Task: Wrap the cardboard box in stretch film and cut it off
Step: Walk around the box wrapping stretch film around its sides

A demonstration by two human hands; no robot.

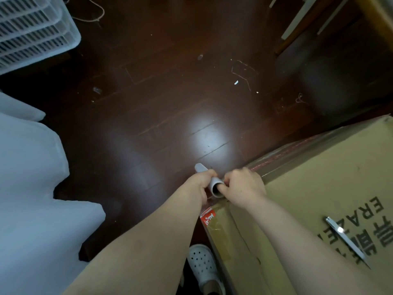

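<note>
Two hands on one roll — wrapping step, I judge, film running along the large brown printed cardboard box [314,188] at lower right, glossy film visible on its far edge. Next: carry the roll round this corner, keeping tension. My right hand [242,186] hooks a finger into the grey stretch-film roll's [214,186] core; my left hand [204,179] grips its barrel. Silver cutter [344,239] lies on top — untouched.

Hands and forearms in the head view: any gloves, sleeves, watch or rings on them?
None visible. The left hand and right hand are bare, without gloves. Both forearms are uncovered to the frame's lower edge, with no sleeves, watch or bracelet. Rings cannot be ruled out, since the fingers are partly hidden.
</note>
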